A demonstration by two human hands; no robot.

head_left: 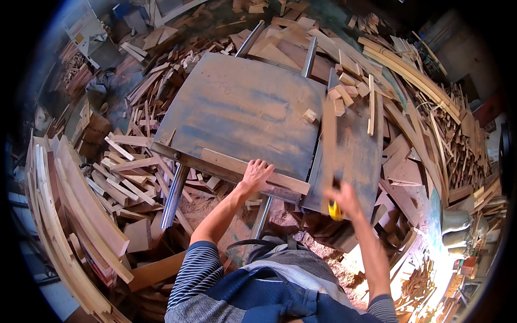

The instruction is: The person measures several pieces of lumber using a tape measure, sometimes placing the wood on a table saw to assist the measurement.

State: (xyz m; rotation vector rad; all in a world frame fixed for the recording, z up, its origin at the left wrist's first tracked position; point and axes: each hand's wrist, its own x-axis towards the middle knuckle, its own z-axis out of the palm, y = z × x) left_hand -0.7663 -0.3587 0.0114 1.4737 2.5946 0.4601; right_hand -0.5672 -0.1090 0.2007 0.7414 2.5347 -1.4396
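My left hand is closed over a long wooden board that lies along the near edge of the metal saw table. My right hand is smeared by motion at the near side of the table's right part. From it a wooden strip reaches away over the table, also blurred. A small yellow and black thing shows at the right hand's fingers; its kind cannot be made out. A small wood block sits on the tabletop left of the strip.
Several short blocks and a thin stick lie on the table's far right. Metal rails jut out from the table. Offcuts heap up on the left, long curved boards beyond them, and more planks at the right.
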